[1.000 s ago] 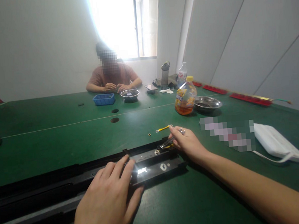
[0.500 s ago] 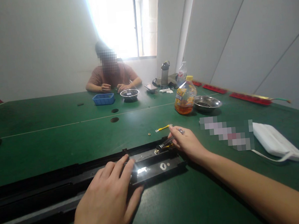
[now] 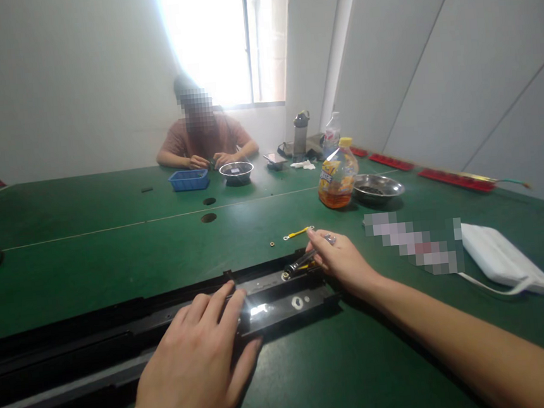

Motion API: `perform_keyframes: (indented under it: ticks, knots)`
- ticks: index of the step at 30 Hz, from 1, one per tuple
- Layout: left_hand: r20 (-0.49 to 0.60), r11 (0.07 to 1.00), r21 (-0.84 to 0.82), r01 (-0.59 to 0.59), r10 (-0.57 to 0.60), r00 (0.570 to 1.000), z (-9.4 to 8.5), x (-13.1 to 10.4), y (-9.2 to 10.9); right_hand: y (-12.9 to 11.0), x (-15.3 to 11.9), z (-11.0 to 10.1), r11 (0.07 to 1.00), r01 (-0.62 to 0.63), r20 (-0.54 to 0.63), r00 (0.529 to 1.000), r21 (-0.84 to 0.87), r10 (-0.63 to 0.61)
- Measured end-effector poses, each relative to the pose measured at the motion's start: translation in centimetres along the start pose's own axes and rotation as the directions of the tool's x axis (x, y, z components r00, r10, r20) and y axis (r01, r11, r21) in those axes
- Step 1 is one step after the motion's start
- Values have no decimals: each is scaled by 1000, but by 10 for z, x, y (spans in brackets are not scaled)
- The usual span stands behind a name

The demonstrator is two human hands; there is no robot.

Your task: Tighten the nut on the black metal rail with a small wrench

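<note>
A long black metal channel (image 3: 115,325) runs from the left edge to the middle of the green table. My left hand (image 3: 201,346) lies over it with spread fingers, the thumb at its near side. At its right end, my right hand (image 3: 338,258) grips a metal wrench (image 3: 305,261), whose head rests at a small fastener in the channel. Part of a yellow wire shows beneath the wrench. Beyond the channel lie a yellow wire with ring ends (image 3: 298,233) and a small brass nut (image 3: 272,244).
Across the green table (image 3: 91,258) a person sits by a blue basket (image 3: 189,181) and a steel bowl (image 3: 236,173). An orange drink bottle (image 3: 337,182) and another bowl (image 3: 378,188) stand right of centre. A white device (image 3: 505,256) with a strap lies right.
The hands of the person opposite have drawn closer together. My own hands and the wrench show no clear movement.
</note>
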State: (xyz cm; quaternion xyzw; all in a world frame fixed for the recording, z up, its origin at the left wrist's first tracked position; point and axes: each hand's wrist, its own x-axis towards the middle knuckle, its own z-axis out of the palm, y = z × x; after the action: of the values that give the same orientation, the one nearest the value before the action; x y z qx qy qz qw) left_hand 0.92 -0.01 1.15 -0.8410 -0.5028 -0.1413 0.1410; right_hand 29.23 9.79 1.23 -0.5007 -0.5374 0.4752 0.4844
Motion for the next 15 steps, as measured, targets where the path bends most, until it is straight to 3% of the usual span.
perform_keyframes:
  ticks: [7,15]
  knots:
    - [-5,1000,-2,-4,4,1000,0,0,-1,4,2,-1,999,10,-38,999,47,-8]
    - [-8,1000,-3,-4,4,1000,-1,0,-1,0,0,-1,1000,-6,9,1000,15,6]
